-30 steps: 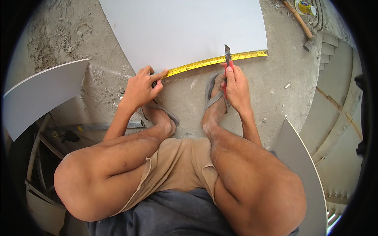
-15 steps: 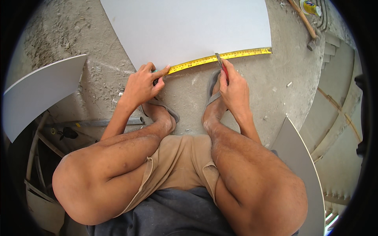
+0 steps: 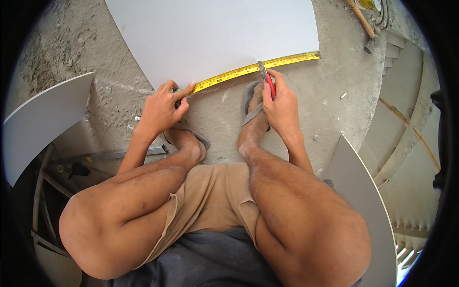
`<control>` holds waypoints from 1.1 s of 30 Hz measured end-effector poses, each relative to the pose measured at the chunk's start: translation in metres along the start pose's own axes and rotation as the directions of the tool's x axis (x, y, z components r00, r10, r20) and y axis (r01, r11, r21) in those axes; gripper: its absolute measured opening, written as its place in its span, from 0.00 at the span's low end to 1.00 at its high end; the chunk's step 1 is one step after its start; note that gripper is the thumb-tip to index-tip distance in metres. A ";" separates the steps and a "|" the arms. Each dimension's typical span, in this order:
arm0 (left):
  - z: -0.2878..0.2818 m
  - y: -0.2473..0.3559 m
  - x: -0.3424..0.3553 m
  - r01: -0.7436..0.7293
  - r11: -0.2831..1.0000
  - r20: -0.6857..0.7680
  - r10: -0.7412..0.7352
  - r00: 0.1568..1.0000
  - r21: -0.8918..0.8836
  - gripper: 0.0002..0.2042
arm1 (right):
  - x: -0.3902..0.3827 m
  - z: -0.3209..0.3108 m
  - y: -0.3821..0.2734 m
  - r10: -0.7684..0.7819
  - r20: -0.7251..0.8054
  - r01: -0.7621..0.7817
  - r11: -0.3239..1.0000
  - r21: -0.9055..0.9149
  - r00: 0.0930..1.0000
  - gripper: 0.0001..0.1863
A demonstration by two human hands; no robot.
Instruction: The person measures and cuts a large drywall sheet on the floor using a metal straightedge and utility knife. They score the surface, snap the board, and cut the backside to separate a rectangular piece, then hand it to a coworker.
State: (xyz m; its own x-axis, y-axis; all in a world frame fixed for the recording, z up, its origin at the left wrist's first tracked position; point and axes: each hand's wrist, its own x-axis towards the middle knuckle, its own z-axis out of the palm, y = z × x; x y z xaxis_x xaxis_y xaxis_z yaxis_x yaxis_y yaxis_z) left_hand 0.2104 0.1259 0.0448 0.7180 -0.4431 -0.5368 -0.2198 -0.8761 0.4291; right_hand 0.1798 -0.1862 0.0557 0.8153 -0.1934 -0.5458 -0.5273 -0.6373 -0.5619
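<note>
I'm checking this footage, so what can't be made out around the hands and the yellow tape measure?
Head view only:
- Yellow tape measure: markings too small; its case is hidden under the left hand.
- Red-handled cutter: tip contact with the white board unclear; handle covered by the right hand.
- Board's far edge is cut off.

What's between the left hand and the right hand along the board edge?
Head view: a stretch of yellow tape measure runs along the white board edge from the left hand to the right hand, bare concrete below it.
</note>
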 end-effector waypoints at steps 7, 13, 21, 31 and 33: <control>-0.005 0.001 0.000 0.034 0.999 0.049 -0.032 0.998 -0.036 0.23 | 0.003 -0.009 -0.006 0.059 0.044 -0.061 0.997 0.052 0.997 0.16; -0.003 -0.001 0.001 0.029 0.999 0.060 -0.028 0.998 -0.014 0.23 | 0.002 -0.010 -0.013 0.007 0.070 -0.004 0.999 -0.042 0.998 0.16; -0.004 -0.001 0.001 0.027 1.000 0.055 -0.026 0.998 -0.014 0.23 | 0.004 -0.010 -0.012 0.001 0.033 0.003 0.994 -0.105 0.999 0.17; -0.004 0.001 0.003 0.061 0.998 0.080 -0.059 0.995 -0.025 0.22 | 0.003 -0.012 -0.021 -0.026 0.093 0.039 0.989 -0.140 0.995 0.18; -0.005 0.001 0.003 0.051 0.999 0.074 -0.050 0.996 -0.013 0.22 | 0.003 -0.011 -0.023 -0.027 0.102 0.041 0.989 -0.141 0.994 0.18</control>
State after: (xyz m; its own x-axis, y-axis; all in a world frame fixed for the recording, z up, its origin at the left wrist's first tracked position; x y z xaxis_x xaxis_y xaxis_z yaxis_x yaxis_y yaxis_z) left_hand 0.2153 0.1249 0.0476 0.6775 -0.4117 -0.6095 -0.1740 -0.8949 0.4110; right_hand 0.1970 -0.1806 0.0736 0.8005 -0.0994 -0.5910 -0.4547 -0.7432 -0.4908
